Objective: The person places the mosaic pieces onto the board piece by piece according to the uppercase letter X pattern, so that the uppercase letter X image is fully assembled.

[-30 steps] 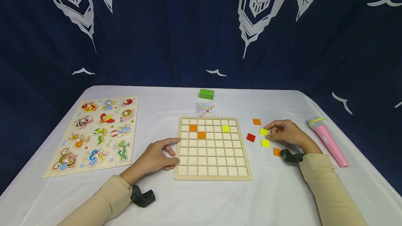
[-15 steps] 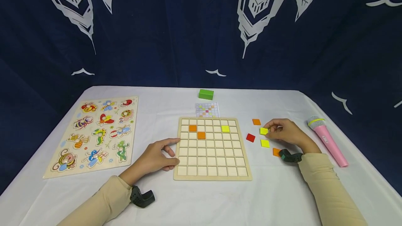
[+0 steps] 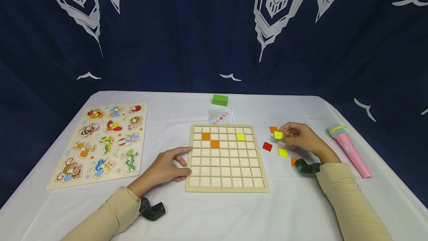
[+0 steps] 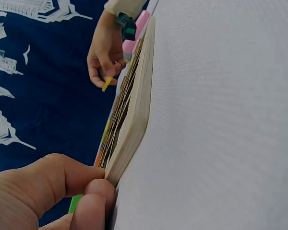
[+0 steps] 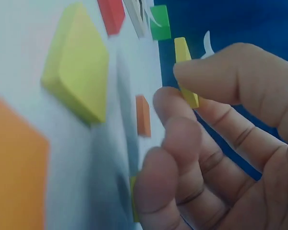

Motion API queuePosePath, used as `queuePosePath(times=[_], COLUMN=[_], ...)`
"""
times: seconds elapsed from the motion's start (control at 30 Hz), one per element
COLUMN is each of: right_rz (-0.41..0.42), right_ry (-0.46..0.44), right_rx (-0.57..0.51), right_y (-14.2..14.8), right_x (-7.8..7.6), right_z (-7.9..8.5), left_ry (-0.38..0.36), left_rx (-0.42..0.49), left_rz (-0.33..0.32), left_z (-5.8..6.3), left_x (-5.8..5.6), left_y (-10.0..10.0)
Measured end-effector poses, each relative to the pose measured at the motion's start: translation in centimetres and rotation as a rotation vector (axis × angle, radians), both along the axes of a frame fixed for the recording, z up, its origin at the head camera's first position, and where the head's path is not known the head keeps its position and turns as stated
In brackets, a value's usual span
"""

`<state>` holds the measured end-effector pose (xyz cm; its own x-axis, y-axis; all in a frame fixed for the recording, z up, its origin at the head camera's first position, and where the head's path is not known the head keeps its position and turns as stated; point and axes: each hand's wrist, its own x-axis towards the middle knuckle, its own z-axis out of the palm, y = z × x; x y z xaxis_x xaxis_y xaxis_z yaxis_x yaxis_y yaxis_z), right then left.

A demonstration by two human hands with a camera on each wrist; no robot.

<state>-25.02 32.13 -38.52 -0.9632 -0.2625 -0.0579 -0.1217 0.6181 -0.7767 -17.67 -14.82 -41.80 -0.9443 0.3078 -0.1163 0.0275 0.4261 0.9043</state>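
My right hand [image 3: 302, 138] pinches a yellow square tile [image 3: 278, 135] between thumb and fingers, raised over the right part of the table. The held tile [image 5: 182, 48] appears tilted on edge in the right wrist view. My left hand [image 3: 164, 166] rests against the left edge of a wooden grid board [image 3: 230, 163], with thumb and index fingertips touching the edge. Set in the board's cells are two orange tiles [image 3: 206, 136] and a yellow tile [image 3: 240, 137]. Loose beside the board lie a red tile [image 3: 267, 146], another yellow tile [image 3: 282, 152], and two orange tiles [image 3: 273, 129].
Behind the board are a small card with a coloured grid [image 3: 220, 117] and a green block [image 3: 220, 100]. A wooden insect puzzle [image 3: 100, 142] lies at the left. To the right of my right hand is a pink microphone [image 3: 351, 151].
My right hand has lifted the yellow tile off the table and moved it slightly away from me and left, toward the far orange tile. The left hand and board have stayed put.
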Motion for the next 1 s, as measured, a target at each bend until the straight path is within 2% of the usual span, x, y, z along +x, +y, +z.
queuePosePath(times=[0.43, 1.0], right_rz=[0.018, 0.041], right_ry=[-0.045, -0.147], right_rx=[-0.214, -0.288], right_y=[-2.0, -4.9], right_x=[0.4, 0.8], right_z=[0.0, 0.2], left_ry=[-0.001, -0.005], left_rx=[0.003, -0.005], left_rz=[-0.004, 0.001], left_z=[-0.1, -0.1], left_x=[-0.1, -0.1], left_y=[0.0, 0.0])
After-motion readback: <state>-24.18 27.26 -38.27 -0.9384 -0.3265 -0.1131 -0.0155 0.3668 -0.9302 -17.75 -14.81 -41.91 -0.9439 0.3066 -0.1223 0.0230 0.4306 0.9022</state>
